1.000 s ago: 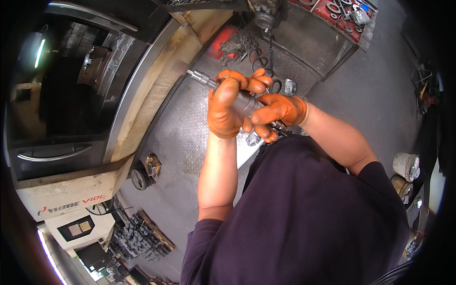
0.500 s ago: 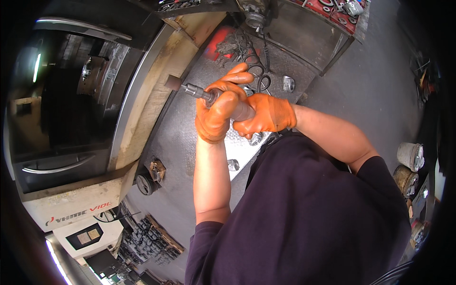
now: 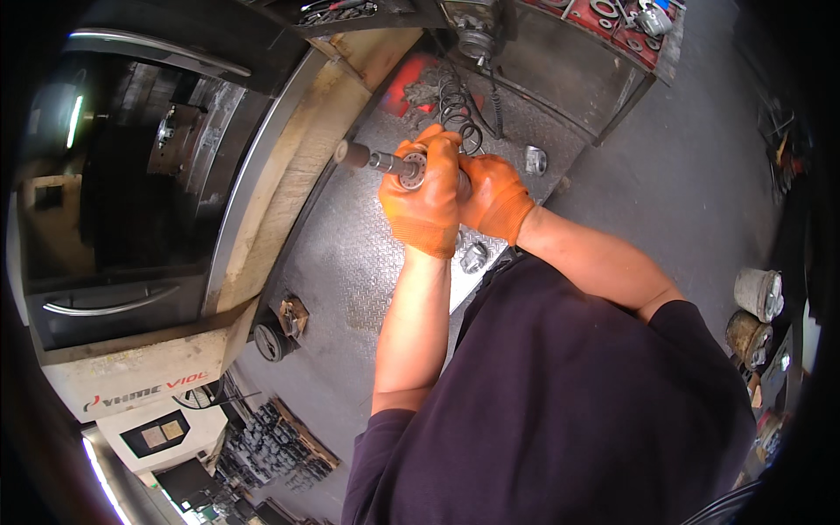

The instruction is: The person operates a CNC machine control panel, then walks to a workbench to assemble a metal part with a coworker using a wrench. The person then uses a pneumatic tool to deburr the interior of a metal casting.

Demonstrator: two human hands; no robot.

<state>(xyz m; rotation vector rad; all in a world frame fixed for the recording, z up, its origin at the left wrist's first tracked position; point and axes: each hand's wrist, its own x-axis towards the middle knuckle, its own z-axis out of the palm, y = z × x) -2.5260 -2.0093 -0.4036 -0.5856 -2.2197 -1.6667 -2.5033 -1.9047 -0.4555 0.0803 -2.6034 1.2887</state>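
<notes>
A die grinder (image 3: pixel 387 163) is held out over the metal tread plate (image 3: pixel 337 262), its collet pointing to the left. On its tip sits a brown cylindrical grinding head (image 3: pixel 353 156). My left hand (image 3: pixel 427 192), in an orange glove, wraps around the front of the grinder's body. Just behind it my right hand (image 3: pixel 495 196), gloved alike, closes around the rear of the body. Both gloves hide most of the grinder. Below the hands a silvery metal casting (image 3: pixel 473 257) lies on the plate. Another casting (image 3: pixel 535 160) stands to the right of them.
A large machine with a dark window (image 3: pixel 131 210) takes up the left side. Beyond my hands, a black coiled hose (image 3: pixel 457 114) hangs near a workbench (image 3: pixel 569 74). Its red top (image 3: pixel 604 22) bears metal rings. Buckets (image 3: pixel 758 293) stand at the right.
Both hands and the grinder have shifted slightly to the right. The left fingers, partly raised before, now fold around the grinder. The grinding head has turned more toward view.
</notes>
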